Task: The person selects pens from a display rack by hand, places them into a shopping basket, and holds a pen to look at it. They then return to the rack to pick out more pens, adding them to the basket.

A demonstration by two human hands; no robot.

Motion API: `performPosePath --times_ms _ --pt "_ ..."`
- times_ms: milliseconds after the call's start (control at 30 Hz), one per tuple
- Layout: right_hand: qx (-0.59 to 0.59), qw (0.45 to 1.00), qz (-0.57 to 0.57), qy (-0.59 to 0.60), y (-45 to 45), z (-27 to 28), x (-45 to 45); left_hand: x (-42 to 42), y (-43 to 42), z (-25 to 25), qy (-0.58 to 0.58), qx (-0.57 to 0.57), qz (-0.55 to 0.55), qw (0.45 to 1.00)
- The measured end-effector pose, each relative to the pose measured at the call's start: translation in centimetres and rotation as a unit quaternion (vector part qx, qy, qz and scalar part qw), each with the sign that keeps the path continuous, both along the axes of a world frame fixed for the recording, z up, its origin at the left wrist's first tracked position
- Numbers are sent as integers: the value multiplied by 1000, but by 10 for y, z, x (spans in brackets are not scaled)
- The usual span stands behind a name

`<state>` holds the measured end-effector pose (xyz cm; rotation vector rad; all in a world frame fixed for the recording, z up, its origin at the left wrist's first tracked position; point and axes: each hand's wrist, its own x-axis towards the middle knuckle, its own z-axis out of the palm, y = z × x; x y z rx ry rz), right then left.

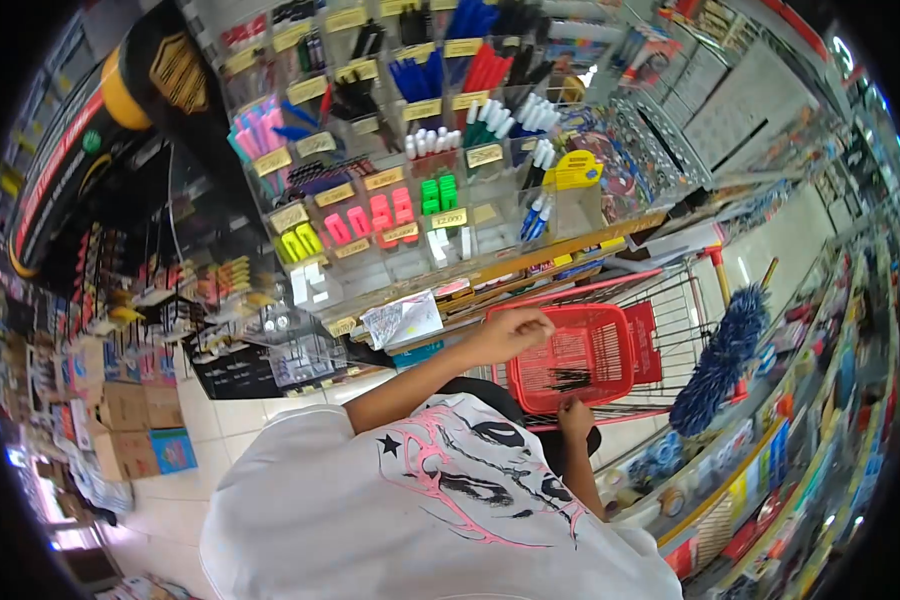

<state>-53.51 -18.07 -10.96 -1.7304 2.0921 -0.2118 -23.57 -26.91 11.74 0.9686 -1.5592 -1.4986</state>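
Red basket (pixel 611 340), right of centre in the frame, sits in the shopping cart (pixel 646 345), with thin black items (pixel 570 379) lying loose on its floor. The left hand (pixel 515 335) is over its left side, fingers loosely curled; the right hand (pixel 574 418) is at its lower rim. At this size I can't fairly tell whether either grip is closed on anything. The step in hand looks like handling at the basket; picking a slim piece would call for a fine pinch. Beyond, upper centre, stands the pen rack (pixel 407 265).
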Motion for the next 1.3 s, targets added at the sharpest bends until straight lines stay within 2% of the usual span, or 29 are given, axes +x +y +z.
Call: performPosePath --times_ms 33,67,133,267,333,400,433,567,633,667,733,767,833,967,1067,1167,1300 --pt "-8 998 1 56 -1 -5 3 -11 -6 -3 -57 -29 -48 997" --pt "-15 994 5 112 -2 -10 8 -21 -11 -7 -66 -24 -55 996" --pt "-21 993 -16 113 -4 -11 18 -38 -15 -17 -122 -63 -141 980" --pt "-17 986 -92 138 -12 -17 21 -65 -26 -115 -166 -96 -200 961" --pt "-5 982 -104 157 -14 -13 22 -68 -23 -162 -311 -116 -208 920" --pt "24 981 -98 166 -14 -12 21 -71 -17 -216 -359 -150 -201 899" --pt "45 981 -93 164 -15 -13 21 -72 -14 -229 -397 -189 -186 878" --pt "113 976 -91 161 -22 -8 24 -77 -9 -267 -410 -214 -185 867" --pt "132 970 -77 188 -23 -9 23 -87 -8 -277 -541 -219 -187 790" --pt "143 970 -69 185 -26 -6 20 -97 -10 -281 -544 -205 -190 791" --pt "149 970 -77 176 -28 -1 22 -113 -9 -292 -352 -114 -184 911" --pt "109 975 -72 180 -25 -6 21 -115 -1 -301 -361 -99 -187 908" --pt "119 973 -69 185 -22 -8 20 -129 6 -319 -434 -176 -200 860" --pt "146 967 -58 199 -24 -10 11 -140 12 -319 -388 -187 -178 885" --pt "152 964 -54 212 -26 -7 4 -131 -3 -317 -364 -217 -193 885" --pt "170 957 -44 230 -24 -14 -5 -107 -17 -309 -381 -270 -156 870" --pt "183 955 -37 229 -24 -13 -10 -95 -23 -286 -398 -192 -195 876"
